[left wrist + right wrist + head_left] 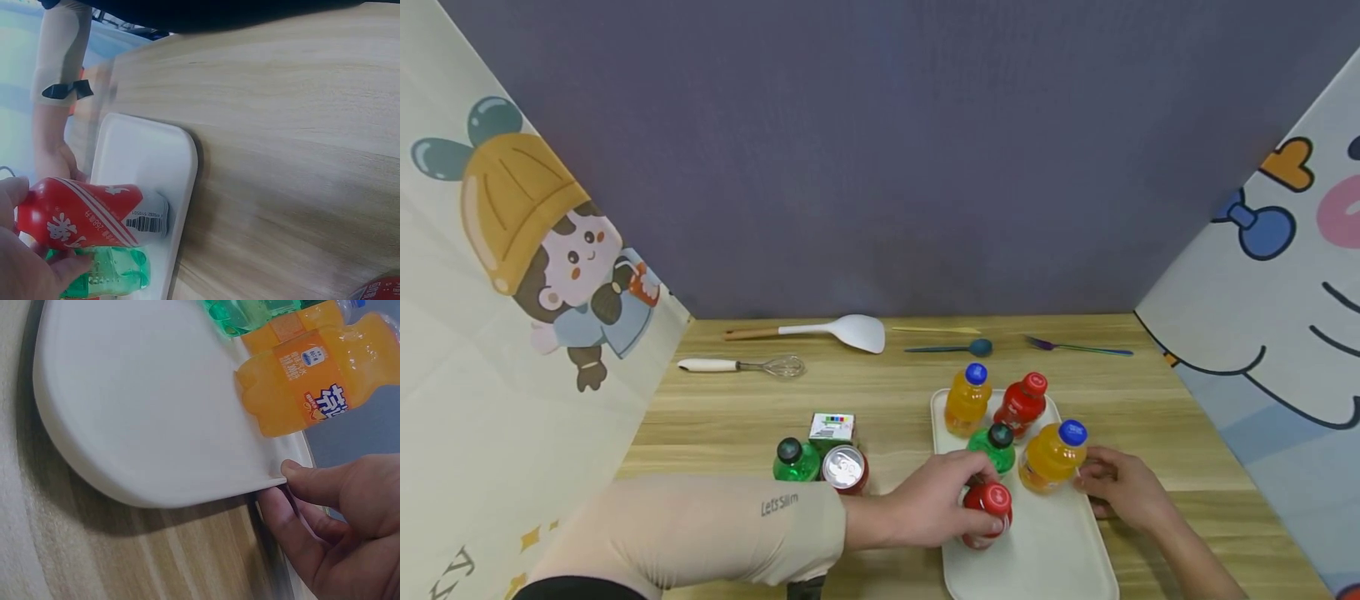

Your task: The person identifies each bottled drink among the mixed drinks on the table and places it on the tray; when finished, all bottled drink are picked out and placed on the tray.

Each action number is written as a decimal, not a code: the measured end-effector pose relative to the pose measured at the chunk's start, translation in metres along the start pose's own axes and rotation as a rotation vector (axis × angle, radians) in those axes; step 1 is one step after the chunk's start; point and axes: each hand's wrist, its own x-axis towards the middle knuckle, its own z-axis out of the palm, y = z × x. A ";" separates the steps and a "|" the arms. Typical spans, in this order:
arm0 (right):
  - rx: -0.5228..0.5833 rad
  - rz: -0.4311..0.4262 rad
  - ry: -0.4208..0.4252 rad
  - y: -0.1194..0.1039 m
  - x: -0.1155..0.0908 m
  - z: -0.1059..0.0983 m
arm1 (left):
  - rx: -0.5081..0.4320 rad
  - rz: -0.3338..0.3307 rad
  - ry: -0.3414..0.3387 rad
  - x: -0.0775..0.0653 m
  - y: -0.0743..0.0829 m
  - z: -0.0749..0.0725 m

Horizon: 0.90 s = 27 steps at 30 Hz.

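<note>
A person's left hand (947,498) has its fingers curled around a red bottle (977,527) at the left side of a white tray (1037,554) on a wooden counter (1202,433). The right hand (1126,490) pinches the tray's right rim. Farther back on the tray stand two orange bottles (1051,460), a green bottle (991,454) and another red bottle (1021,407).

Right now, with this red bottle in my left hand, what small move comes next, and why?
I'd probably settle the red bottle in your left hand upright on the tray: it's over the tray, beside a green bottle, and your right hand pinches the tray's edge, likely steadying it.
</note>
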 end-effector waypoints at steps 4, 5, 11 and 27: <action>-0.002 -0.009 0.004 0.001 0.000 0.000 | 0.000 -0.020 -0.007 -0.001 0.001 -0.001; 0.001 -0.010 0.005 0.002 0.000 0.000 | -0.002 -0.025 -0.011 -0.001 0.001 -0.001; 0.008 -0.005 -0.003 0.004 -0.001 0.001 | 0.021 -0.048 -0.037 -0.007 0.003 -0.007; 0.012 0.002 -0.011 0.005 0.004 0.000 | -0.156 -0.029 0.074 -0.036 0.027 -0.061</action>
